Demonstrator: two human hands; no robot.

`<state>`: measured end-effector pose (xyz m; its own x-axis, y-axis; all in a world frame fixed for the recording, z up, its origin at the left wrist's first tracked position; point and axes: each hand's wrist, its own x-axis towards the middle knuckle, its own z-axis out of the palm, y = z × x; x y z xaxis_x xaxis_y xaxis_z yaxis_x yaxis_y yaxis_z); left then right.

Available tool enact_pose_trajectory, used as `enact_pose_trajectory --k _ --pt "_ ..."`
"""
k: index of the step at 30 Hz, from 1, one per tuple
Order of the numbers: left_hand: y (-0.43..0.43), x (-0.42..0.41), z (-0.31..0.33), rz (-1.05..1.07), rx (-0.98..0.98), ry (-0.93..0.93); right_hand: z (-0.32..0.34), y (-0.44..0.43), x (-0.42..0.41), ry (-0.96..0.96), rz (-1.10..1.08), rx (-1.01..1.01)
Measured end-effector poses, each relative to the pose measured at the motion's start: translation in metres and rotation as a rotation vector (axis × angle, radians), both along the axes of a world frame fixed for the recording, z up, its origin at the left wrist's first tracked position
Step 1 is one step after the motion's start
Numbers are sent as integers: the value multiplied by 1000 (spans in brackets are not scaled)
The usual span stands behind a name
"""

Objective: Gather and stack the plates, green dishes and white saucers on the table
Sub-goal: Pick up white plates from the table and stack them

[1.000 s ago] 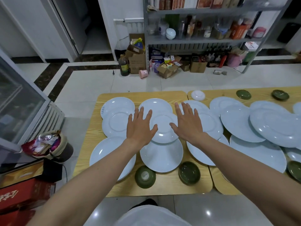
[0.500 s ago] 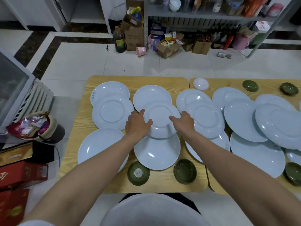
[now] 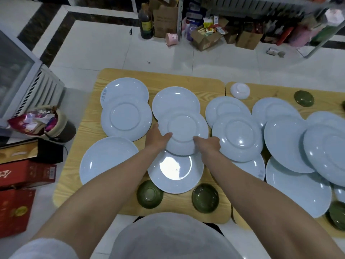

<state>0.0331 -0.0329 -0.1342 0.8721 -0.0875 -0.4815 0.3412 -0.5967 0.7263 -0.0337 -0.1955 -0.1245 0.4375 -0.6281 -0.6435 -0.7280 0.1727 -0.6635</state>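
Head view: bare wood of the surface (image 3: 168, 76) shows as a strip along its far edge beyond both hands, in narrow gaps between plates, and along the near edge behind the wrists. Just outside the right hand (image 3: 208, 144) a seam divides it from a second surface (image 3: 280, 91).

An upturned plate (image 3: 183, 131) sits between the hands, its foot ring facing up. It overlaps a far plate (image 3: 175, 99) beyond the fingers and a near plate (image 3: 175, 171) under the wrists. Outside the left hand (image 3: 156, 139), just beside it, is another upturned plate, the left plate (image 3: 127, 118). Close outside the right hand lies a right plate (image 3: 238, 137), part of a crowd of overlapping plates. A green dish (image 3: 150, 194) stands under the left forearm, touching the near plate's rim, and a second green dish (image 3: 205, 198) under the right forearm. A white saucer (image 3: 240, 90) lies upside down well beyond the right hand.

Both arms reach forward, converging. Each hand clasps the upturned plate's rim from its own side, thumb laid on top and fingers tucked under the edge, out of sight.
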Motion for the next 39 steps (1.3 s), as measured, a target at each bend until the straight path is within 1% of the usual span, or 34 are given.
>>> enact_pose_trajectory --k 5,10,14,19,22,25,27,30,32,34,37,39 --pt "-3 1 -3 87 -24 3 -1 -4 4 18 -18 21" --pt "-3 7 0 165 -33 61 3 -3 10 72 -32 41" --pt "-1 9 8 211 -55 63 10 -3 13 41 -47 58" --pt "-1 14 28 270 -118 27 28 -2 22 -89 -85 28" --pt "-3 21 42 289 -147 -56 44 3 28 -194 -131 32" --pt "-5 28 57 290 -194 -137 59 5 32 -322 -202 121" --pt "-6 31 65 280 -216 -172 69 6 36 -370 -251 200" --pt "-6 29 73 267 -245 -207 79 6 41 -468 -315 265" --pt "-7 27 75 284 -307 -199 84 6 42 -544 -376 348" --pt "-8 28 78 354 -459 -130 89 5 41 -595 -431 440" --pt "-6 30 80 414 -719 1 93 2 38 -627 -443 496" --pt "-3 29 80 440 -830 69 93 1 38 -642 -444 525"
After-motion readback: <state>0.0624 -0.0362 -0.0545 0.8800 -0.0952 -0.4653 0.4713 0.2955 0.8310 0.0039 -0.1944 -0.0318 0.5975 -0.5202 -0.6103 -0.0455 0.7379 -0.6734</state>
